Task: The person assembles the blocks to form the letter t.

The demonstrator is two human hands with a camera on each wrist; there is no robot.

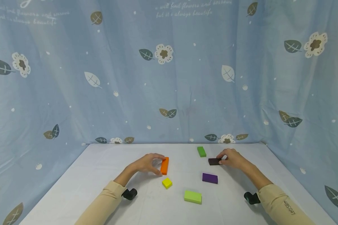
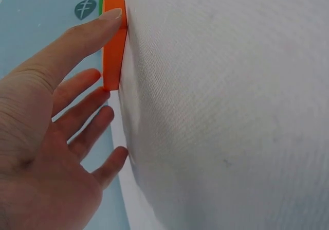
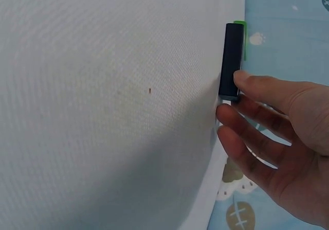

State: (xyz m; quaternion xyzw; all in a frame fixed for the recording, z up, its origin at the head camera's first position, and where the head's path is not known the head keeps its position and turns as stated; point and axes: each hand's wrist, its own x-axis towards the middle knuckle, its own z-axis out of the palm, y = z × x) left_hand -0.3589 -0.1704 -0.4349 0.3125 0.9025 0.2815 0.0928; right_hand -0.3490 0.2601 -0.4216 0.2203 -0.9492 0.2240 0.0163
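In the head view, my left hand (image 1: pixel 148 163) is spread beside an orange block (image 1: pixel 164 166), index fingertip near its far end and thumb near its close end. In the left wrist view the thumb overlaps the orange block (image 2: pixel 113 50), while the other fingers are apart; contact is hard to tell. Over on the right, my right hand (image 1: pixel 233 158) pinches the right end of a black block (image 1: pixel 213 161) between thumb and index finger. The right wrist view shows the thumb on the black block (image 3: pixel 232 60), with the index finger partly hidden behind its end.
On the white tabletop (image 1: pixel 107 175) lie a yellow block (image 1: pixel 167 183), a lime block (image 1: pixel 192 197), a purple block (image 1: pixel 210 178) and a green block (image 1: pixel 201 152). A blue patterned curtain (image 1: pixel 186 87) borders the table's back and sides.
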